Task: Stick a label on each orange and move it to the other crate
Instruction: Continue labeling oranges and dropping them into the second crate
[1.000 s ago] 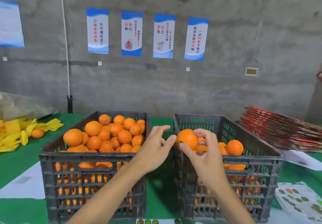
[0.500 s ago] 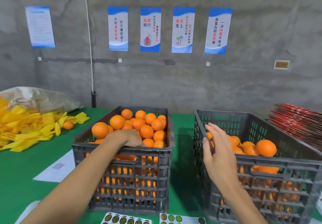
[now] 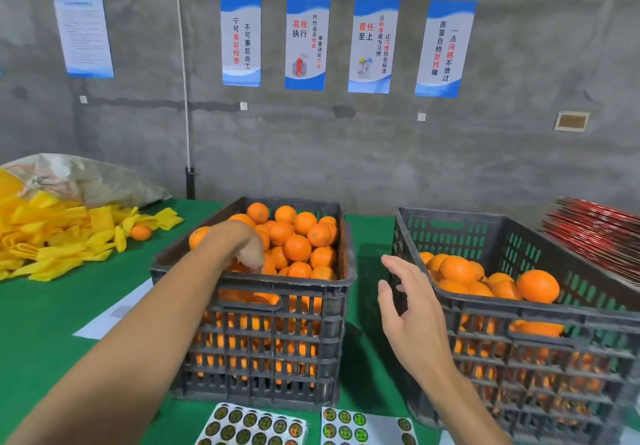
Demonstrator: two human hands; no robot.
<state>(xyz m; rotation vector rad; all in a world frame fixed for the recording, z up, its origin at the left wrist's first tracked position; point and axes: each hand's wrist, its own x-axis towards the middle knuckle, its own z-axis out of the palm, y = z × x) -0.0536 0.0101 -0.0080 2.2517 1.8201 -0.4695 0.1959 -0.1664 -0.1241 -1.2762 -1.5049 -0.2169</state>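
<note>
The left crate (image 3: 277, 309) is heaped with oranges (image 3: 297, 247); the right crate (image 3: 540, 316), at its 3 o'clock, holds fewer. Label sheets (image 3: 251, 425) lie at 6 o'clock. The left hand (image 3: 244, 247) reaches down among the heaped oranges, fingers curled, perhaps gripping one. The right hand (image 3: 408, 309) hovers spread wide between the crates.

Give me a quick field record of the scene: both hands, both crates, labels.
left hand: reaching down into the fuller dark plastic crate, fingers among the oranges; grip unclear
right hand: open, empty, between the crates
right dark plastic crate: partly filled with oranges
round label sticker sheets: flat on the green table, in front of the crates
</note>
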